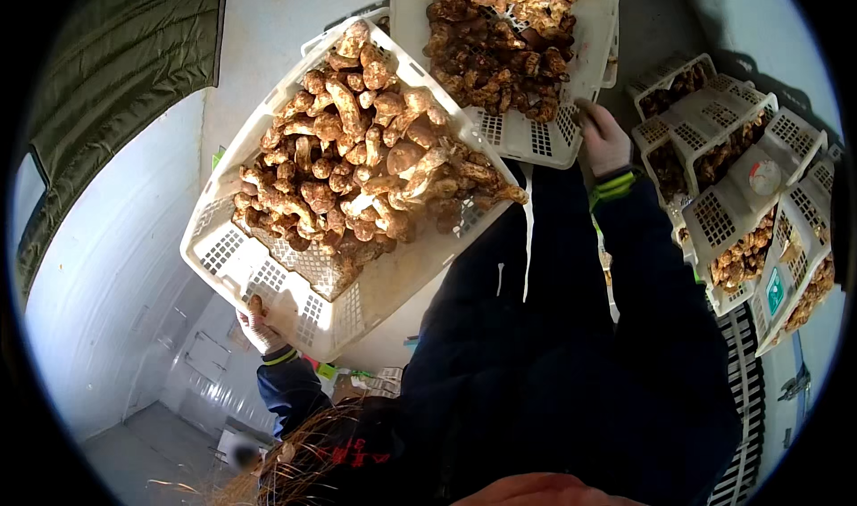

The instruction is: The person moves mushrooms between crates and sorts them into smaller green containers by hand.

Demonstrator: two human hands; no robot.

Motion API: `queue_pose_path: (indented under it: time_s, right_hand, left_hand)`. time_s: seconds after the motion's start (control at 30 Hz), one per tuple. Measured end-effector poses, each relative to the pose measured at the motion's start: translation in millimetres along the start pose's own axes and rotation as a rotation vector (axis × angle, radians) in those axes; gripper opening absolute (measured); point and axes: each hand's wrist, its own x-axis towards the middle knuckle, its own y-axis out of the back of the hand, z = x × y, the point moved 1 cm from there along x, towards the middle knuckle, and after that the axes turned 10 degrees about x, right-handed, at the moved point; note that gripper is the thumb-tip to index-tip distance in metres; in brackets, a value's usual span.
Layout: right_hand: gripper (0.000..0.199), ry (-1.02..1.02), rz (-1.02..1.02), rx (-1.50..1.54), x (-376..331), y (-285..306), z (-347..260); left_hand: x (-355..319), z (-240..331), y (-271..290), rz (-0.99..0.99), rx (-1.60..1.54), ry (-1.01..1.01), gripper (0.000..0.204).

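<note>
A white plastic crate (348,314) with perforated walls is tilted in front of me, heaped with brown, thick-stemmed mushrooms (357,162). My left hand (257,326) grips its lower left rim, with the fingers closed over the edge. To the right, my right hand (607,138) is closed on the lower right corner of a second white crate (540,140). Darker brown mushrooms (500,51) fill most of that crate, and the picture's upper edge cuts it off. The left crate's right side lies close by the second one. Both sleeves have bright green cuffs.
Stacked white crates (728,171) with more mushrooms stand along the right wall. Below them lies a black ribbed strip (741,399). A quilted green curtain (116,87) hangs at the upper left beside a white curved wall (116,265). Small coloured packages (357,379) lie below the left crate.
</note>
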Motion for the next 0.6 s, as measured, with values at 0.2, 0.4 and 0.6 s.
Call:
queue_pose_path:
  time_s: [0.2, 0.4, 0.6]
  right_hand:
    - [0.036, 0.159, -0.372, -1.073, 96, -85, -5]
    - [0.028, -0.062, -0.353, -0.96, 90, -76, 8]
    - [0.044, -0.406, -0.213, 0.588, 51, -32, -37]
  left_hand:
    - [-5, 4, -11, 0.116, 0.04, 0.077, 0.024]
    - [-13, 7, -13, 0.157, 0.088, -0.017, 0.018]
    - [-13, 9, -9, 0.006, 0.015, 0.06, 0.034]
